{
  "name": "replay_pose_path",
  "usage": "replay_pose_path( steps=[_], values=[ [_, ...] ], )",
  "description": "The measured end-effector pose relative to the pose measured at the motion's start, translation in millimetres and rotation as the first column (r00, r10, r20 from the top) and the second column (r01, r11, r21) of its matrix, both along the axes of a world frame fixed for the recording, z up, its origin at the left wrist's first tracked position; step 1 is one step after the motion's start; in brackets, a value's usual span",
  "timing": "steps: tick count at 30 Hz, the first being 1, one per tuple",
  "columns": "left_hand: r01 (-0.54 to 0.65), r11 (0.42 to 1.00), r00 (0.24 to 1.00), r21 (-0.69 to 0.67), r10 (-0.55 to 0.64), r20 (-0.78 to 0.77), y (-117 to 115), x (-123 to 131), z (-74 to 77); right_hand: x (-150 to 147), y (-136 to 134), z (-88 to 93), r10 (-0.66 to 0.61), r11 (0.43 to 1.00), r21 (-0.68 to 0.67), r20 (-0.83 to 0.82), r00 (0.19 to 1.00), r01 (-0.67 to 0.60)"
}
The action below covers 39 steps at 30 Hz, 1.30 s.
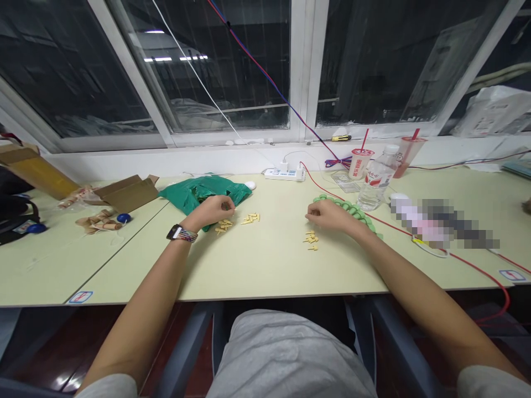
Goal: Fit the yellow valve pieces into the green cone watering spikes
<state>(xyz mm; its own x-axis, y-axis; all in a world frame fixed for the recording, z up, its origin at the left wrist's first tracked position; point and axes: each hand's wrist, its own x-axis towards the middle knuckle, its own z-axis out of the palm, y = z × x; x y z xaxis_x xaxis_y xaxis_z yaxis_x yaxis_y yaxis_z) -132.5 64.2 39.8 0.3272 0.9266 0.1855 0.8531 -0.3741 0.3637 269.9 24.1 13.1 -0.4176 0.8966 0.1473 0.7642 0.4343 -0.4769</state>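
Observation:
My left hand (pixel 212 212) is curled with thumb and fingers together, just above a small pile of yellow peg-like pieces (pixel 224 225); whatever it pinches is too small to make out. A second group of yellow pieces (pixel 251 219) lies a little to its right. My right hand (pixel 327 214) is also closed in a pinch, its contents hidden. Below its fingertips lie several more yellow pieces (pixel 311 237). Behind this hand, partly covered by it, is a row of light green rounded pieces (pixel 348 207). A crumpled green plastic bag (pixel 199 190) lies behind my left hand.
A power strip (pixel 284 174) sits against the wall. At the back right stand a water bottle (pixel 377 179) and a cup with a straw (pixel 360 163). A red cable (pixel 398 228) crosses the right side. Leftward are a cardboard box (pixel 126 193) and wooden toy parts (pixel 97 222).

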Motion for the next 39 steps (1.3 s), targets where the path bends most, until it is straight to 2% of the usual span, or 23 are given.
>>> replay_pose_path(
  steps=[3,5,7,10,13,15,17,19,22,25,28,32,35,37,39],
  values=[
    [0.022,0.999,0.992,0.029,-0.026,0.127,-8,14,15.8,-3,-2,2.0,0.025,0.999,-0.027,-0.126,0.992,-0.028],
    [0.109,0.994,0.965,-0.013,-0.103,0.242,-15,34,22.8,-7,-4,2.8,0.036,0.993,-0.099,-0.250,0.968,-0.063],
    [0.207,0.978,0.920,-0.036,-0.182,0.348,-20,60,23.7,-12,-7,2.9,0.033,0.976,-0.189,-0.378,0.925,-0.112],
    [0.362,0.932,0.809,-0.026,-0.300,0.506,-27,100,14.5,-20,-10,1.8,0.029,0.926,-0.299,-0.551,0.834,-0.229],
    [0.480,0.877,0.708,-0.012,-0.379,0.596,-33,129,-0.2,-26,-11,-0.8,-0.003,0.850,-0.385,-0.686,0.728,-0.359],
    [0.489,0.872,0.669,0.006,-0.379,0.639,-36,138,-9.7,-29,-10,-3.0,-0.030,0.810,-0.416,-0.734,0.678,-0.414],
    [0.456,0.889,0.650,0.039,-0.362,0.668,-39,141,-17.9,-30,-10,-4.9,-0.041,0.793,-0.423,-0.755,0.654,-0.438],
    [0.406,0.910,0.660,0.084,-0.356,0.662,-41,140,-24.3,-30,-10,-6.0,-0.046,0.792,-0.423,-0.760,0.649,-0.440],
    [0.358,0.920,0.724,0.160,-0.382,0.574,-44,136,-29.8,-31,-10,-6.6,-0.047,0.802,-0.422,-0.750,0.660,-0.422],
    [0.377,0.894,0.779,0.240,-0.447,0.440,-49,133,-31.0,-32,-11,-6.5,-0.012,0.816,-0.406,-0.724,0.689,-0.412],
    [0.411,0.867,0.798,0.281,-0.491,0.348,-53,134,-31.3,-31,-11,-6.8,0.033,0.837,-0.377,-0.689,0.724,-0.397],
    [0.404,0.866,0.800,0.294,-0.490,0.346,-57,138,-35.3,-31,-13,-10.6,0.064,0.873,-0.332,-0.650,0.757,-0.358],
    [0.350,0.890,0.811,0.292,-0.444,0.382,-57,141,-38.9,-34,-13,-16.3,0.074,0.891,-0.304,-0.638,0.766,-0.338],
    [0.324,0.911,0.815,0.254,-0.405,0.415,-55,142,-40.3,-36,-14,-19.6,0.082,0.906,-0.278,-0.623,0.778,-0.318],
    [0.306,0.935,0.820,0.182,-0.355,0.449,-52,141,-41.0,-37,-15,-21.6,0.118,0.941,-0.192,-0.583,0.804,-0.278]
  ],
)
